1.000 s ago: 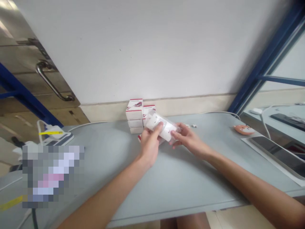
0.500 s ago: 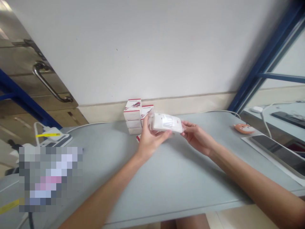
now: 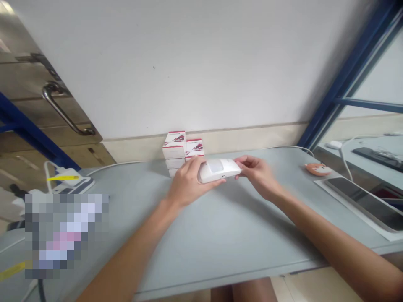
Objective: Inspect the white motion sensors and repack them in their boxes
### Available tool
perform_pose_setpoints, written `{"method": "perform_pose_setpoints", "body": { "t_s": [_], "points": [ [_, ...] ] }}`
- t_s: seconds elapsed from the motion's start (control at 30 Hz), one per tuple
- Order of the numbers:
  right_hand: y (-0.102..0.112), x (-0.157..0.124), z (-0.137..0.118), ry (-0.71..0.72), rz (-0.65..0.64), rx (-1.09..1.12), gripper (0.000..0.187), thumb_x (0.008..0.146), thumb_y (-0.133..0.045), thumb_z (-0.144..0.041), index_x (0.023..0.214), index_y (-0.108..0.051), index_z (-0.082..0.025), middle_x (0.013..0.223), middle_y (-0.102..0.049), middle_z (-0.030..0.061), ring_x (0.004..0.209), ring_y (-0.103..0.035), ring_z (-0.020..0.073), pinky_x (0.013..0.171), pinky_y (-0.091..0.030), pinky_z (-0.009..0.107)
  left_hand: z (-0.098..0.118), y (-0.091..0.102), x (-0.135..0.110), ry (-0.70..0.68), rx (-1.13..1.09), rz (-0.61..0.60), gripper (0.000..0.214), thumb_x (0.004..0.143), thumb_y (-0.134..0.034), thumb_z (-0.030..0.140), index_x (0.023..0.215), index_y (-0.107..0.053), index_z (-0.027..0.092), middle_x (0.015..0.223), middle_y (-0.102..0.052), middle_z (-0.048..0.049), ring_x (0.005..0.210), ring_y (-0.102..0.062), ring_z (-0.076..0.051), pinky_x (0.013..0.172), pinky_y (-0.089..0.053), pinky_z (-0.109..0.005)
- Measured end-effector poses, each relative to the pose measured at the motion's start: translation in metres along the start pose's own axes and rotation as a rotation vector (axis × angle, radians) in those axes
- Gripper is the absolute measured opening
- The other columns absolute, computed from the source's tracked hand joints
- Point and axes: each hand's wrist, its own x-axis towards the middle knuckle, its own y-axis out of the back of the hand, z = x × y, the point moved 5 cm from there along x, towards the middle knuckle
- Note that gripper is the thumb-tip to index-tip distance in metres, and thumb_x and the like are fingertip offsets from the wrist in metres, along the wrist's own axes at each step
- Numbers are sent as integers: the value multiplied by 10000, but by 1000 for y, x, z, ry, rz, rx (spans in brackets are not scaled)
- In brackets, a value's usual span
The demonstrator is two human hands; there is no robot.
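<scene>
- White device [image 3: 219,170]: at the centre of the clock, with 12 toward the wall [image 3: 201,63]. It is held over the counter [image 3: 217,239], long side running roughly from 9 to 3, a pale grey window on its upper face.
- Left hand [image 3: 186,181]: at 9 o'clock, curled round that end of the white device — fingers over the 12 o'clock side, thumb stretched along the 6 o'clock edge. It has firm hold, opened only as wide as the device.
- Right hand [image 3: 255,173]: at 3 o'clock, fingers bent and nearly closed, tips touching the device's near end. I cannot tell whether they pinch it or merely rest there.
- Boxes [image 3: 174,152]: white with red edges, at 10 o'clock near the wall. One stack stands three high; a lower one is just beside it toward 11, partly hidden by the left hand.
- Orange case [image 3: 317,169]: at 3 o'clock, well apart from the right hand.
- Dark panel [image 3: 367,203]: between 3 and 4, lying on a white sheet [image 3: 343,204].
- White plug [image 3: 66,176]: at 9 o'clock, far out, a yellow tag [image 3: 63,178] across it.
- Pixelated patch [image 3: 66,235]: at 8 o'clock — contents unreadable.
- Door handle [image 3: 66,110]: out at 10, beyond the counter.
</scene>
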Motion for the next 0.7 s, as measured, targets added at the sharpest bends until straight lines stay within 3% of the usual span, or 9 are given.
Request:
{"method": "perform_pose_setpoints", "body": {
  "t_s": [0.07,0.2,0.27,0.33,0.5,0.6,0.7],
  "points": [
    [1,0,-1,19,42,-39,323,816,-863,-485,863,-770,-180,820,-724,46,653,-628,152,744,-554,363,0,-2,0,86,-8,-50,549,768,-888,546,1158,-623,264,1070,-729,-34,937,-723,-231,747,-586,-326],
    [8,2,1,-29,103,-44,276,777,-877,-420,849,-761,-180,811,-704,36,664,-588,141,737,-526,347,9,-13,-3,89,-189,-246,534,856,-836,428,1333,-612,343,1367,-674,-40,1173,-690,-234,877,-597,-326],
    [12,4,5,-73,95,-23,256,755,-885,-376,855,-760,-177,847,-700,37,700,-568,136,750,-506,332,11,-18,-6,143,-273,-322,530,860,-826,440,1346,-623,375,1381,-674,-25,1113,-708,-216,849,-603,-314],
    [14,6,10,-105,67,-11,270,770,-879,-399,837,-746,-173,832,-668,29,724,-546,135,765,-482,323,11,-20,-9,269,-330,-334,532,846,-821,508,1328,-644,369,1292,-711,-27,927,-734,-186,735,-597,-288],
    [15,5,17,-96,1,-113,406,893,-765,-575,824,-690,-182,733,-563,-3,720,-487,144,738,-404,315,10,-22,-10,542,-555,-346,631,927,-669,633,1447,-561,291,794,-729,12,454,-616,-120,496,-490,-251],
    [15,4,12,-40,-7,-232,408,930,-717,-594,853,-650,-199,725,-561,-10,719,-484,150,713,-373,310,11,-25,-8,682,-838,-430,777,960,-618,634,1591,-397,238,725,-734,4,395,-599,-137,469,-480,-262],
    [8,3,3,50,-69,-149,348,916,-755,-538,1045,-599,-255,787,-589,-34,728,-501,150,713,-386,297,13,-27,-7,785,-1137,-514,866,980,-572,639,1676,-238,248,686,-725,12,386,-586,-151,453,-464,-266]
  ]
}}
